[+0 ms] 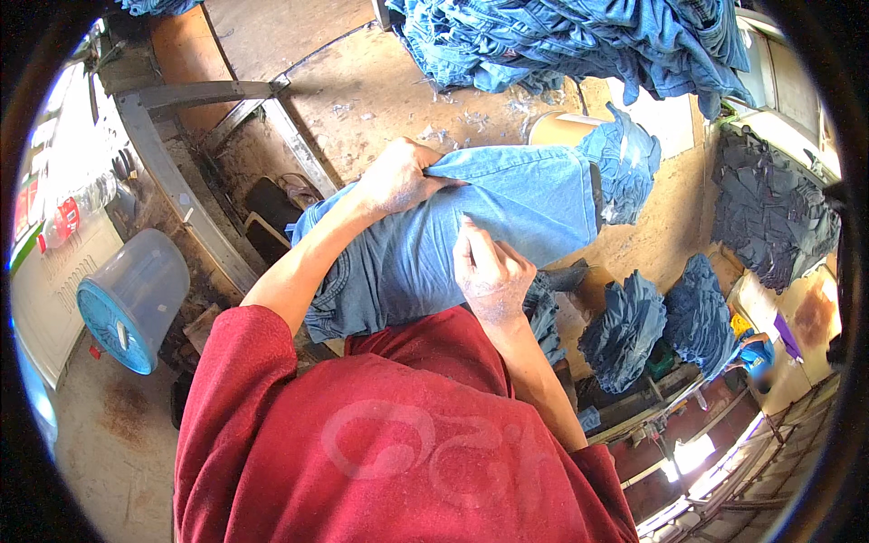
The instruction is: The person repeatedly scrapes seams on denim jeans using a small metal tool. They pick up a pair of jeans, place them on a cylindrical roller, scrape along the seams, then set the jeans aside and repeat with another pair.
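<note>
Faded blue jeans (516,195) lie across my lap, one leg stretched toward the right. My left hand (401,178) is closed on the upper edge of the denim, pinching a fold of it. Lower down, my right hand (493,274) rests against the leg with its fingers curled into a pinch. A small dark tip shows above those fingers, but what they hold is too small to name. Bits of blue lint cling to both hands.
A big heap of jeans (579,45) lies ahead. Several blue denim bundles, including one bundle (623,330), stand at right, near a dark cloth pile (774,213). A metal frame (181,195) and a clear bucket (136,294) are at left. Another person (756,353) is far right.
</note>
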Action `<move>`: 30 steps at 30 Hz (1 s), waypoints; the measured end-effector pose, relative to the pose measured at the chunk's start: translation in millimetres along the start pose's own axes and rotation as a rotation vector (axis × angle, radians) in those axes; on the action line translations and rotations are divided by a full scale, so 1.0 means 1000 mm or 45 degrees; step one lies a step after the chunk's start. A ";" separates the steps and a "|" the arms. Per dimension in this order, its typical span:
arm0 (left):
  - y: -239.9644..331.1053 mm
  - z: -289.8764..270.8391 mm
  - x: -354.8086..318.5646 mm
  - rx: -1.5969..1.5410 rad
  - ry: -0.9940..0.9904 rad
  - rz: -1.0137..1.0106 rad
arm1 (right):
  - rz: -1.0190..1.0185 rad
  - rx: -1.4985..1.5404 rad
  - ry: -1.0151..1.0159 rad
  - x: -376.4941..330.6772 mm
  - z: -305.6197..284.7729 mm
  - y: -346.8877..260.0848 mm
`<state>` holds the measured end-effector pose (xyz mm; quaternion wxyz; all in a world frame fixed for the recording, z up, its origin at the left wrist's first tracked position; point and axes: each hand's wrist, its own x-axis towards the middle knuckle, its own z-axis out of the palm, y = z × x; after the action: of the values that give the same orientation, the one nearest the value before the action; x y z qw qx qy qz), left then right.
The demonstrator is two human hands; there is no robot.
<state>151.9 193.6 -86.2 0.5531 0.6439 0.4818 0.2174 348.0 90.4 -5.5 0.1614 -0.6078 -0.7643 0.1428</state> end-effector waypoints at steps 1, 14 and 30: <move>0.000 0.000 0.000 -0.006 -0.013 -0.023 | -0.008 -0.030 -0.014 -0.001 -0.005 -0.002; 0.008 -0.001 0.000 0.036 0.052 0.033 | -0.011 0.081 0.066 0.004 0.001 0.004; 0.002 0.000 0.000 0.033 0.037 0.035 | -0.009 0.085 0.039 0.000 -0.007 0.003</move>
<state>152.9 193.8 -84.3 0.5346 0.6544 0.4837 0.2281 353.2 91.4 -0.6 0.1938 -0.6015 -0.7586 0.1583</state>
